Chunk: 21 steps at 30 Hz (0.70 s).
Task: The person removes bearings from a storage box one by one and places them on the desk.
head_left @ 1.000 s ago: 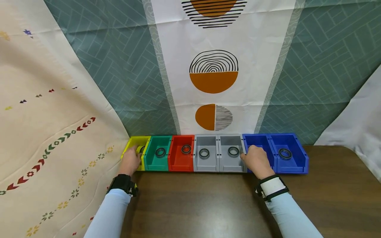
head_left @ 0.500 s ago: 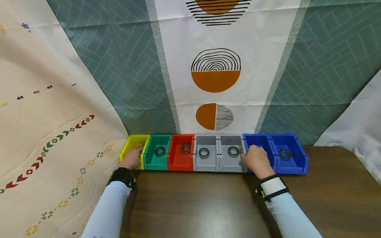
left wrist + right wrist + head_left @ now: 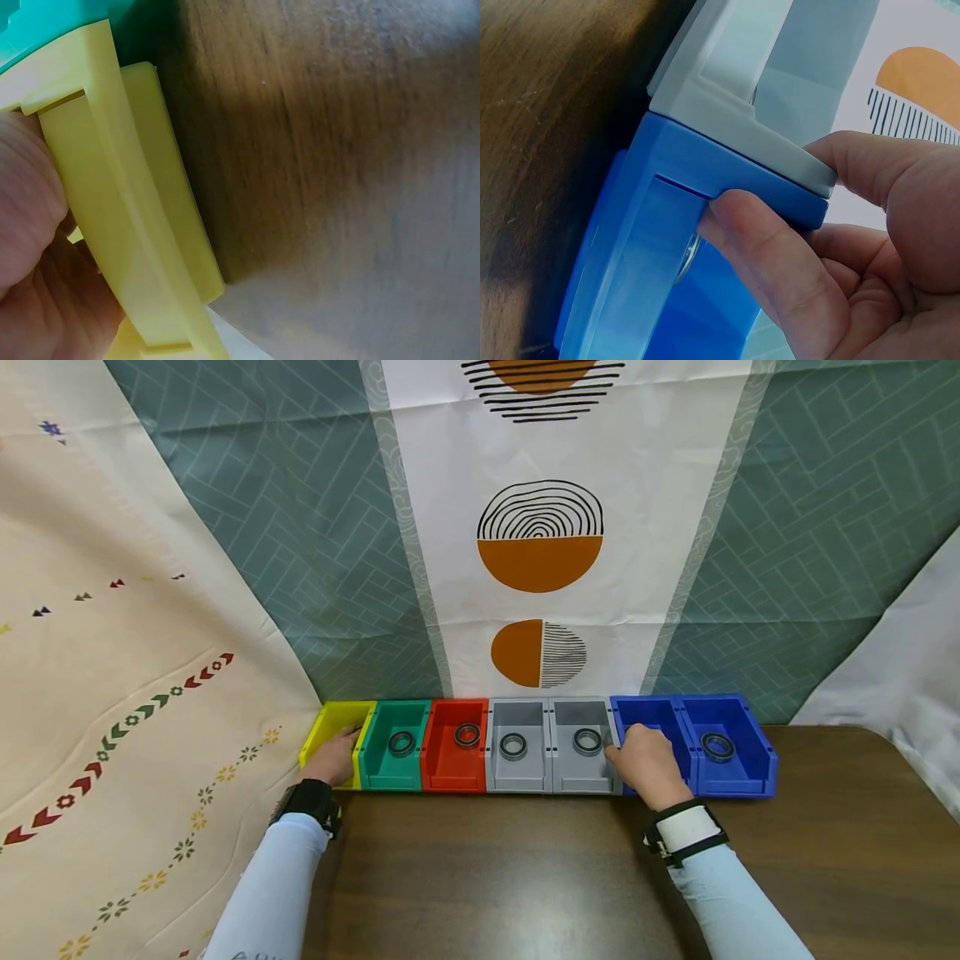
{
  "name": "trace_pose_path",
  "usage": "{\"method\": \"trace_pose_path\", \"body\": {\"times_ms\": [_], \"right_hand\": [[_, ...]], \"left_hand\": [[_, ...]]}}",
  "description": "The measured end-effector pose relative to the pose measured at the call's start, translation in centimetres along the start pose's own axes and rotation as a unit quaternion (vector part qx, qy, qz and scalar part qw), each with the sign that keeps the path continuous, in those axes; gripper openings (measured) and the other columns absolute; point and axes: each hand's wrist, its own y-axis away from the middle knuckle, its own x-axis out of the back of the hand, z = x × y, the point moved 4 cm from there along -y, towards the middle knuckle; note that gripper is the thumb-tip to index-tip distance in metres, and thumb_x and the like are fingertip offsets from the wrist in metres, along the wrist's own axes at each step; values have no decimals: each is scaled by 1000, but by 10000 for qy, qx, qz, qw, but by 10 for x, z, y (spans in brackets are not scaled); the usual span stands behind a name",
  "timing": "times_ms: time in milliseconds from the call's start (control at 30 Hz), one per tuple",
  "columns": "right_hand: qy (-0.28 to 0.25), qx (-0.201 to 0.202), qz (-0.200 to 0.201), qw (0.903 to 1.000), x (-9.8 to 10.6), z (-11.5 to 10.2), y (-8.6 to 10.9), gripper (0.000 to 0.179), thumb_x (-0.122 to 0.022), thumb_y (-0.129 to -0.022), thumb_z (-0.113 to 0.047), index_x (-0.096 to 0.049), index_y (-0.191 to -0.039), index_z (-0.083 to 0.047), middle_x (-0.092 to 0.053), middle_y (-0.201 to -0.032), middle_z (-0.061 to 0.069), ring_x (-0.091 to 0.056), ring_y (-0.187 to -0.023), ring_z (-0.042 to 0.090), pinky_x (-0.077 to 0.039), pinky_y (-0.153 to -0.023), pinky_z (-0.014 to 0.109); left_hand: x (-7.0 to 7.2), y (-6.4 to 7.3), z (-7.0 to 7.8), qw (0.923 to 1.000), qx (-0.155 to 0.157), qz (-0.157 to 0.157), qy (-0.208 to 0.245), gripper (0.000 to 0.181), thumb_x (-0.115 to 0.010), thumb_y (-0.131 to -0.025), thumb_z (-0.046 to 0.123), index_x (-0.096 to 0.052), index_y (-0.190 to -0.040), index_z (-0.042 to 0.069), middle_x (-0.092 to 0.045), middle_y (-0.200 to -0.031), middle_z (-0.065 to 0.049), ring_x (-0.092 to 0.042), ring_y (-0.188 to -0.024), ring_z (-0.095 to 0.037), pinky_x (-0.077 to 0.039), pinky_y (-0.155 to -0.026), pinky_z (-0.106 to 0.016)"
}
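Observation:
My left hand (image 3: 332, 758) reaches down into the yellow bin (image 3: 318, 727) at the left end of a row. In the left wrist view the fingers (image 3: 71, 300) are bent behind the yellow front lip; their tips are hidden, and I cannot tell what they hold. My right hand (image 3: 647, 766) pinches the adjoining side walls of a grey bin (image 3: 705, 82) and a blue bin (image 3: 630, 247), thumb on the grey side and fingers inside the blue one. A shiny curved edge (image 3: 687, 259) shows inside that blue bin. Beside this hand, a ball bearing (image 3: 587, 742) lies in the grey bin.
More bearings lie in the green bin (image 3: 390, 772), the red bin (image 3: 453, 777), the other grey bin (image 3: 519, 781) and the right-end blue bin (image 3: 735, 781). The row backs onto a hanging patterned cloth (image 3: 360, 552). Brown wooden table (image 3: 495, 868) extends in front.
My left hand has sunk deeper into the yellow bin and shifted slightly left; the dark ring seen by its fingers is now hidden. The right hand keeps its place.

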Motion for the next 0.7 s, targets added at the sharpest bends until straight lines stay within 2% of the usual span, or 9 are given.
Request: {"method": "trace_pose_path", "body": {"times_ms": [100,233,500,700], "right_hand": [[10,-15,5,10000,2,-1,0,32,-61,-86,-27,-64,-82,5,-62,-72,15,-57,-55,21,-43,-43,28],[-4,-16,-2,10000,3,-1,0,32,-61,-87,-27,-64,-82,5,-62,-72,15,-57,-55,21,-43,-43,27],[-84,-76,-17,9999,3,-1,0,31,-61,-86,-27,-64,-76,2,-61,-67,12,-56,-53,20,-42,-42,27],[-115,-128,-80,9998,2,0,1,31,-61,-87,-26,-63,-71,0,-58,-63,10,-54,-52,20,-40,-41,26]], "left_hand": [[2,0,3,10000,-30,60,-56,55,-49,-94,9,-30,-146,8,-30,-149,-21,-38,-128,-42,-24,-109,-58],[4,1,5,9996,44,216,-155,56,-52,-94,13,-31,-145,7,-36,-144,-23,-42,-121,-41,-26,-108,-58],[4,0,4,9984,273,455,-180,59,-58,-89,6,-33,-143,6,-46,-132,-27,-46,-109,-40,-31,-104,-60],[0,1,0,9976,105,562,-396,58,-63,-86,9,-38,-139,6,-51,-123,-26,-49,-99,-37,-38,-99,-58]]}}
